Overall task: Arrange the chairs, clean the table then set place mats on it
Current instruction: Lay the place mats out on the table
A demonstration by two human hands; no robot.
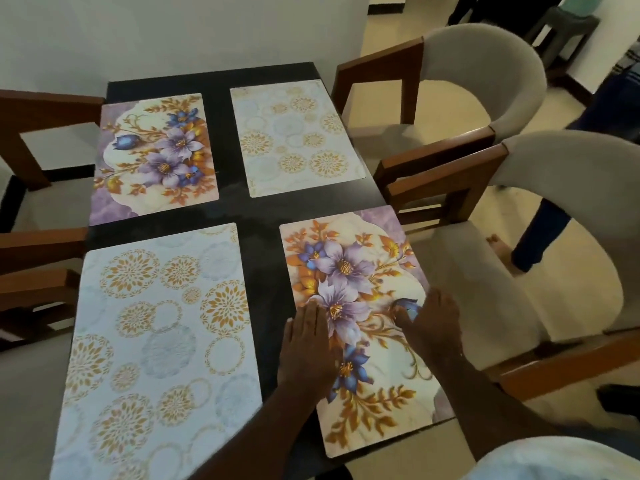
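Place mat, floral, near right: lies flat on the dark table, slightly askew to its edges, with its right margin at or just over the right-hand edge beside the nearer right chair.

Companion mats: floral, far left; medallion-patterned, far right; medallion-patterned, near left. All lie flat and apart from one another.

Hazards, as judged:
- The table top looks glossy, so a firm sideways push could carry this mat over the right edge, where it would droop or slip to the floor.
- Uneven pressure from the two hands would turn it further out of line with the other three.
- A push to the left risks closing the gap to the near-left mat.

Left hand: spread flat with the fingers straight and together. It rests across the mat's left edge, partly on the mat and partly on bare table, and grips nothing.

Right hand: on the mat's right half over a blue bud, fingers arched with the tips pressing down. It is somewhat blurred and no pinch or grasp is evident. The hands are apart, one at each side of the mat.
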